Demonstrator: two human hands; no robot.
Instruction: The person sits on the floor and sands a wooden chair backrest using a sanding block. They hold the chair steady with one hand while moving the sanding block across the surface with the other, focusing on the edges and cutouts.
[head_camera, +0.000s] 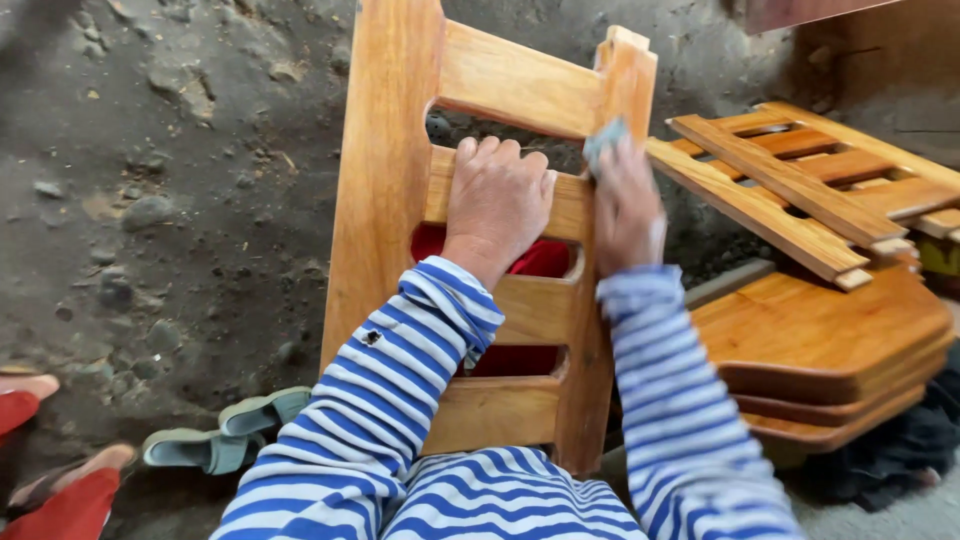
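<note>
A varnished wooden chair-back frame (385, 180) with several cross slats leans toward me over my lap. My left hand (495, 205) is curled over the second slat, gripping it. My right hand (628, 210) presses a small grey piece of sandpaper (603, 141) against the frame's right upright, and is blurred. Both arms wear blue and white striped sleeves. Red cloth shows through the gaps between the slats.
A stack of curved wooden seat boards (820, 340) lies at the right, with more slatted frames (800, 190) on top. A pair of green sandals (225, 435) sits on the dirt floor at lower left. Another person's feet and red cloth (45, 470) show at the left edge.
</note>
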